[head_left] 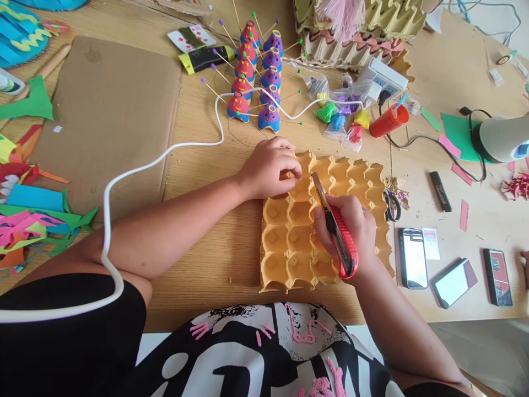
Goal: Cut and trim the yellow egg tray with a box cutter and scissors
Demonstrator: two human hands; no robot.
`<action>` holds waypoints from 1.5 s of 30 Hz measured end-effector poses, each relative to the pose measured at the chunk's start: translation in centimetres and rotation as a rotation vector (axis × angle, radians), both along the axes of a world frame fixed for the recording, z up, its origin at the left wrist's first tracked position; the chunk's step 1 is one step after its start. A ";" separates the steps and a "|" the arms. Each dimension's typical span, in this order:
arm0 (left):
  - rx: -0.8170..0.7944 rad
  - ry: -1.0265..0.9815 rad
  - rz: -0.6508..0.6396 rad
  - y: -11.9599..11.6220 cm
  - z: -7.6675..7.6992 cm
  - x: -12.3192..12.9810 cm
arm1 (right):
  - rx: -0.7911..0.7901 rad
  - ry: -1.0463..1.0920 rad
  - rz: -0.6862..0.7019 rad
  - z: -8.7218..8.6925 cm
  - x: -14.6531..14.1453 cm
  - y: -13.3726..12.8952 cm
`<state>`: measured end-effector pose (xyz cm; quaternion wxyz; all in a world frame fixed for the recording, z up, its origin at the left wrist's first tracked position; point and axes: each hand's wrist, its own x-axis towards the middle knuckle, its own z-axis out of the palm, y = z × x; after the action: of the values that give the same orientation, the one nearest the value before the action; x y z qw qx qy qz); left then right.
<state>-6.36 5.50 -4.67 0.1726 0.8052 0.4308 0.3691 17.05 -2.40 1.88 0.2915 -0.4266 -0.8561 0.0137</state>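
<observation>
A yellow egg tray [300,237] lies on the wooden table in front of me. My right hand [355,226] is wrapped round a red utility knife [341,237], whose blade points up and left over the upper middle of the tray. At the tray's upper left corner rests my left hand [270,168], its fingers curled over the edge; whether they pinch the cardboard is hidden. Beyond my hands stand two rows of painted egg-cup figures, red ones [238,105] and purple ones [269,116], with coloured pins stuck in them.
A white cable [177,146] crosses the table and my left arm. Brown cardboard [111,110] lies left. A power strip [384,77], bagged clay [338,122] and a red cup [388,120] are at the back right; phones [413,259] and black scissors [392,205] lie right.
</observation>
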 end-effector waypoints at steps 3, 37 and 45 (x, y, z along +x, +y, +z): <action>-0.003 0.000 0.001 0.1 -0.1 0.0 | 0.112 -0.096 0.063 -0.3 -0.2 0.0; -0.016 0.003 0.001 0.3 -0.4 -0.1 | -0.033 -0.053 0.001 -1.7 -0.9 0.6; -0.012 0.008 -0.009 0.2 -0.2 -0.2 | -0.241 0.094 -0.125 -1.2 -0.1 0.7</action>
<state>-6.60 5.70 -4.83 0.1772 0.8075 0.4300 0.3628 16.97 -1.70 0.64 0.2780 -0.5101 -0.8053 0.1181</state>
